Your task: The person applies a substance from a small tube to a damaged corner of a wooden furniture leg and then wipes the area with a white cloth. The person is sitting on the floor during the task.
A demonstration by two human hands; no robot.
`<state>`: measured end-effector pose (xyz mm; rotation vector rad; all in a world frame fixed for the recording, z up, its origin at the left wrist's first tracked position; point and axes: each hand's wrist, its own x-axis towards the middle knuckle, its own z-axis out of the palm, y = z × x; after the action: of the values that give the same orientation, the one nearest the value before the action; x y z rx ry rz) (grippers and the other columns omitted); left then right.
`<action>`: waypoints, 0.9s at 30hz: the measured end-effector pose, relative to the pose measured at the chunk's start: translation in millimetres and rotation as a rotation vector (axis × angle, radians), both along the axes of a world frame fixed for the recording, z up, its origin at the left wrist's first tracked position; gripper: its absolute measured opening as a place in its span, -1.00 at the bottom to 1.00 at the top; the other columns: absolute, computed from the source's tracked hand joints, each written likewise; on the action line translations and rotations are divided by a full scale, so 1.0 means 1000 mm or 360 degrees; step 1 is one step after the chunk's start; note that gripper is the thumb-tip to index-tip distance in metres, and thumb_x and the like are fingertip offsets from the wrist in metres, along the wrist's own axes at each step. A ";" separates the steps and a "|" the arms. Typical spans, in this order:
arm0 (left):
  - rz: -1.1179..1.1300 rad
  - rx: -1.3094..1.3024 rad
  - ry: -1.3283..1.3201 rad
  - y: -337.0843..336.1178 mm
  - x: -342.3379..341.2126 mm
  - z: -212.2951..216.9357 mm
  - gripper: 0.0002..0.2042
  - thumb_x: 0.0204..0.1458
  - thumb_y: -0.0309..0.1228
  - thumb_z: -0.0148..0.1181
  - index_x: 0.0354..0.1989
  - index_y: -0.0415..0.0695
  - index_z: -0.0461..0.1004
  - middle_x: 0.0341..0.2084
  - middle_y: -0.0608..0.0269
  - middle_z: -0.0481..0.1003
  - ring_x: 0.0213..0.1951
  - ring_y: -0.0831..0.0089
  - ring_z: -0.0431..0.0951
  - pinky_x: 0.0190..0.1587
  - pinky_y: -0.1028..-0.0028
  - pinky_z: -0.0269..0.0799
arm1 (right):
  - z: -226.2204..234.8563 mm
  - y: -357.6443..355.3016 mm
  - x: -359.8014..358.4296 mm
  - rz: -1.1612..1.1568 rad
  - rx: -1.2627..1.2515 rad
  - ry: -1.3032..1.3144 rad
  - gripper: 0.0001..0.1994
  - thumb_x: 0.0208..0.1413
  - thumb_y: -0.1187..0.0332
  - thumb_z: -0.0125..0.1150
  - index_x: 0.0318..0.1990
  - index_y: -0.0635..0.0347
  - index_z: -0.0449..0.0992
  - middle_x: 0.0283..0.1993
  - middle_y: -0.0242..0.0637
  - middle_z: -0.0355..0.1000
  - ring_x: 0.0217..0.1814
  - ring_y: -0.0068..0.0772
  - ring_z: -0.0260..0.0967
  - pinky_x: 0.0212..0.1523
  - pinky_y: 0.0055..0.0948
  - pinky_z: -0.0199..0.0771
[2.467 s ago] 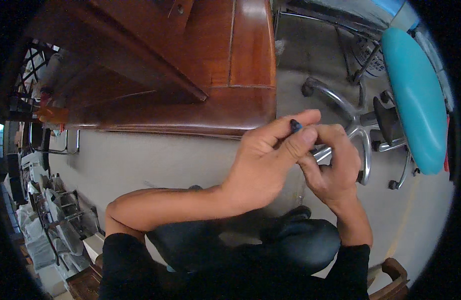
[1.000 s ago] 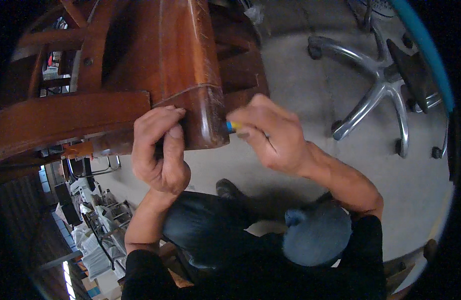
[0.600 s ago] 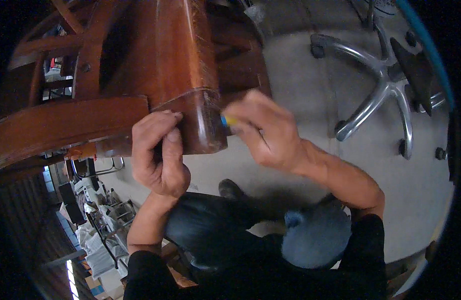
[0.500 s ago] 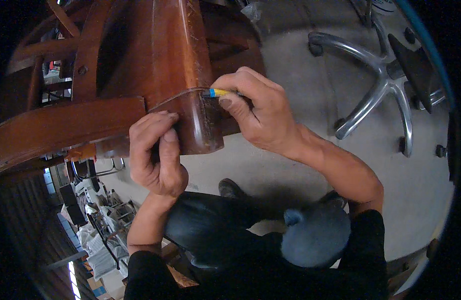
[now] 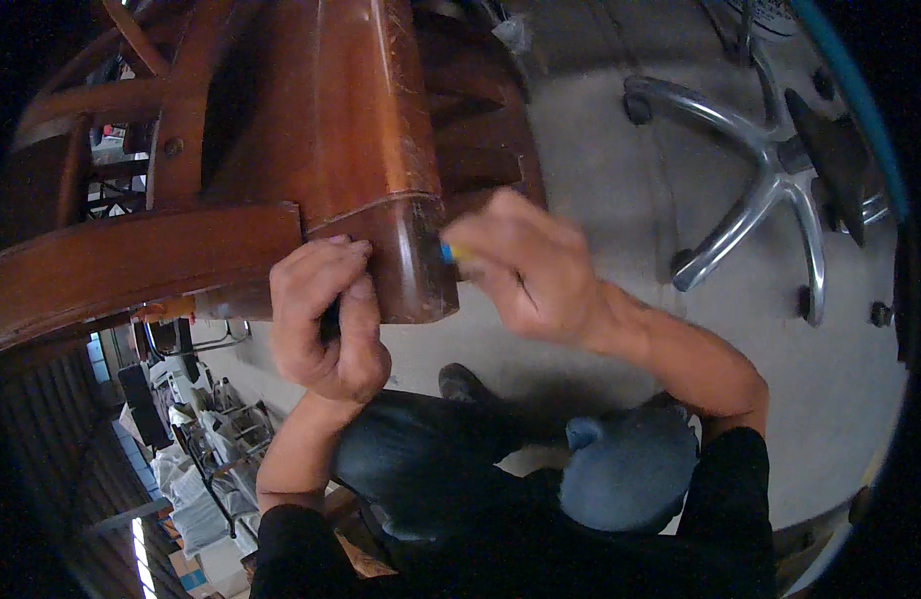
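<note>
A reddish-brown wooden piece of furniture (image 5: pixel 365 130) with a rounded edge reaches toward me. A thin seam crosses it near its end, and the edge looks scuffed. My left hand (image 5: pixel 325 324) is curled, fingertips against the wood beside the seam; whether something is pinched in it is hidden. To the right of the rounded edge, my right hand (image 5: pixel 535 270) grips a small tool with a blue and yellow handle (image 5: pixel 447 253). Motion blurs this hand, and the tool's tip is not distinct.
Slatted wooden framework (image 5: pixel 181 140) extends to the left. On the grey floor at right stands a chrome swivel chair base (image 5: pixel 765 160) on casters. White and metal items (image 5: pixel 196 439) are piled at lower left. My knees are below my hands.
My right hand has come down toward me with the tool, which has left the seam at the rounded edge. The left hand keeps its place on the wood; the view has shifted slightly.
</note>
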<state>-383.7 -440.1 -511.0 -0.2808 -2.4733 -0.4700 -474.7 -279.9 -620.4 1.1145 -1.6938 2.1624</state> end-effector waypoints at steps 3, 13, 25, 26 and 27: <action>0.0020 -0.0027 -0.0013 0.002 0.000 0.004 -0.82 0.00 -0.70 0.14 -0.22 -0.30 0.54 -0.28 0.02 0.59 -0.19 0.10 0.55 -0.01 0.24 0.46 | -0.001 0.002 0.009 0.0020 -0.0029 -0.0037 -0.82 0.10 0.58 0.27 -0.13 0.26 0.52 -0.38 -0.13 0.40 -0.44 -0.14 0.34 -0.43 -0.30 0.35; 0.0037 -0.0085 -0.0074 0.003 0.003 0.004 -0.86 0.16 -0.61 0.05 -0.16 -0.30 0.51 -0.17 -0.01 0.56 -0.06 0.16 0.53 0.11 0.26 0.38 | 0.002 -0.002 0.005 -0.0074 -0.0047 0.0006 -0.82 0.10 0.59 0.24 -0.13 0.24 0.52 -0.35 -0.15 0.39 -0.44 -0.16 0.36 -0.46 -0.32 0.37; 0.0059 -0.0013 -0.0029 0.005 0.001 -0.003 -0.86 0.12 -0.62 0.09 -0.17 -0.30 0.53 -0.20 0.02 0.57 -0.09 0.16 0.53 0.09 0.26 0.40 | -0.008 -0.003 0.009 -0.0140 -0.0055 0.0102 -0.70 -0.01 0.62 0.29 -0.08 0.27 0.50 -0.38 -0.15 0.38 -0.48 -0.16 0.37 -0.54 -0.27 0.34; 0.0078 -0.0015 -0.0051 0.005 0.002 -0.002 -0.85 0.16 -0.60 0.06 -0.15 -0.30 0.52 -0.17 0.01 0.57 -0.05 0.18 0.53 0.13 0.26 0.37 | -0.007 -0.010 -0.001 -0.0134 -0.0122 0.0003 -0.70 -0.02 0.63 0.28 -0.08 0.27 0.49 -0.40 -0.15 0.36 -0.49 -0.15 0.36 -0.55 -0.26 0.34; 0.0081 -0.0025 -0.0054 0.005 0.003 -0.003 -0.85 0.16 -0.59 0.06 -0.16 -0.30 0.52 -0.17 0.01 0.57 -0.05 0.18 0.53 0.13 0.26 0.37 | -0.006 -0.010 -0.004 -0.0121 -0.0103 0.0002 -0.69 -0.02 0.64 0.28 -0.08 0.27 0.49 -0.40 -0.15 0.36 -0.49 -0.15 0.36 -0.54 -0.26 0.34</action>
<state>-380.5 -434.8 -513.8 -0.2172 -2.5118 -0.4375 -478.2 -289.6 -626.6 1.0181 -1.6255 2.1537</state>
